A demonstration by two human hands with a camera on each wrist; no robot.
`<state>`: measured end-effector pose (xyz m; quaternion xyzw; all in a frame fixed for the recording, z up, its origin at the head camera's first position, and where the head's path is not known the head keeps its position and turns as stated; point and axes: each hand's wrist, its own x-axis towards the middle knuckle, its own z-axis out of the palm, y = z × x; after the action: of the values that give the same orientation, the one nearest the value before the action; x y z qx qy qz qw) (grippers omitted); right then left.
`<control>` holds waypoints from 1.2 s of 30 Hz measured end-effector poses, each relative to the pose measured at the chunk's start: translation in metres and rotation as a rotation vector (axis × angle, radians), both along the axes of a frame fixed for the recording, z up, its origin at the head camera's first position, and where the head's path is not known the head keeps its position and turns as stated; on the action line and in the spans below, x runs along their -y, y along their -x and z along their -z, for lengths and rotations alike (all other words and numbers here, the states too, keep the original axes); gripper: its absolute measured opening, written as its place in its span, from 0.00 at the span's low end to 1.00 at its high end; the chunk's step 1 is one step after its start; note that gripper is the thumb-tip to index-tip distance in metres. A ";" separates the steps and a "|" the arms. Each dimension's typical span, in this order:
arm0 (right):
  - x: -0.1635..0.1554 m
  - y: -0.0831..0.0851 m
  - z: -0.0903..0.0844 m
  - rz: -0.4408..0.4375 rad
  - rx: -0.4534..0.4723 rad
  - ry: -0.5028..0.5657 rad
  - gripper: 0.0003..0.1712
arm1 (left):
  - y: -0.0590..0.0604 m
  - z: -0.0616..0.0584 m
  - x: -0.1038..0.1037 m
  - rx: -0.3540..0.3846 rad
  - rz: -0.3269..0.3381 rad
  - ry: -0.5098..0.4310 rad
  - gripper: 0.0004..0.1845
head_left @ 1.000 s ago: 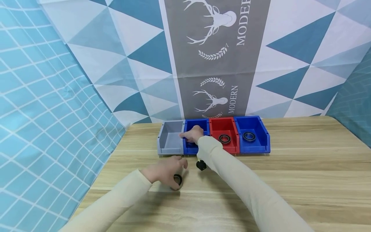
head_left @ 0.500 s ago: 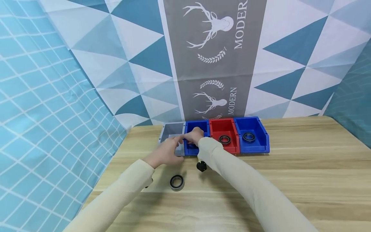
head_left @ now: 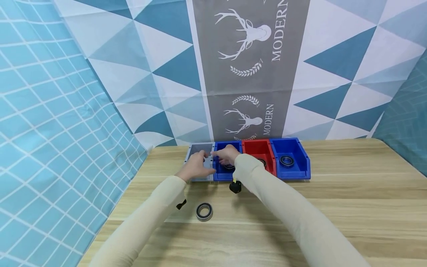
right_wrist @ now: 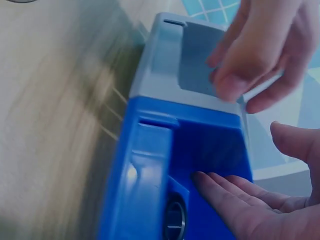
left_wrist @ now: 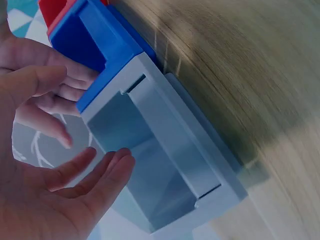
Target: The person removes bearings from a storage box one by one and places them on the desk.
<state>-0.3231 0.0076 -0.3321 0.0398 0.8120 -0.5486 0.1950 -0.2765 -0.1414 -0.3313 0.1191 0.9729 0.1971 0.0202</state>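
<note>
My left hand (head_left: 197, 166) hovers over the grey bin (left_wrist: 185, 135), fingers loosely bent with nothing between them. Just right of it, my right hand (head_left: 228, 154) reaches into the left blue bin (head_left: 223, 178). Its fingers (right_wrist: 225, 192) are extended and hold nothing in the right wrist view. A ball bearing (right_wrist: 175, 220) rests inside that bin, close to the front wall and partly hidden. Another bearing (head_left: 204, 211) lies flat on the wooden table, nearer to me than both hands.
A red bin (head_left: 255, 145) with a bearing (head_left: 262, 162) half hidden by my right sleeve adjoins the left blue bin. At the row's right end, another blue bin (head_left: 293, 174) holds a bearing (head_left: 287, 161). A patterned cloth wall stands behind the bins.
My left hand has left the bearing on the table and moved forward to the grey bin. My right hand has eased slightly up and right, and a bearing now shows beneath it.
</note>
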 end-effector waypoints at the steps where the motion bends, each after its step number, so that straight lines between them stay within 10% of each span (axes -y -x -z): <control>1: -0.002 0.000 -0.003 -0.008 -0.004 -0.004 0.39 | 0.002 0.001 -0.001 0.022 -0.022 -0.010 0.31; 13: -0.032 0.007 -0.021 -0.043 -0.038 -0.041 0.36 | 0.027 -0.004 -0.018 0.182 -0.177 -0.127 0.33; 20: -0.034 0.006 -0.021 -0.042 -0.028 -0.026 0.37 | 0.036 0.005 -0.013 0.236 -0.226 -0.202 0.17; 36: -0.027 0.007 -0.015 -0.049 -0.112 -0.287 0.31 | 0.040 -0.002 -0.026 0.202 -0.283 -0.179 0.17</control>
<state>-0.3301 0.0348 -0.3169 0.0167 0.8923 -0.4236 0.1550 -0.3167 -0.1150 -0.3290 -0.0380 0.9515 0.2948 0.0789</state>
